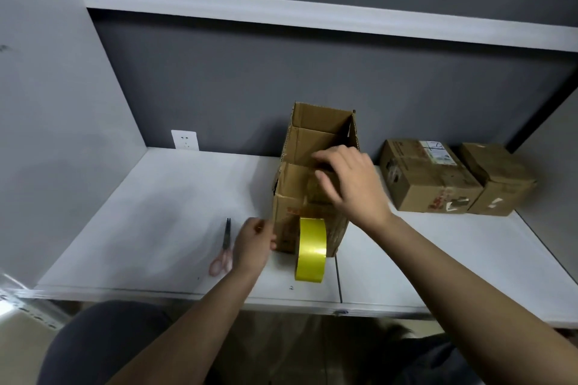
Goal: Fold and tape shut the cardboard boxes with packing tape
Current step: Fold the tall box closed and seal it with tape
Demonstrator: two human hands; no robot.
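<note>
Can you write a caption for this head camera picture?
Right hand presses tape on an open cardboard box; yellow tape roll stands in front.

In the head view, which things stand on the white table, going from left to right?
Scissors → left hand → yellow tape roll in front of the open cardboard box → right hand → two closed boxes.

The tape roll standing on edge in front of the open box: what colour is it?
The tape roll is shiny yellow, seen clearly in the head view, the only one here.
</note>
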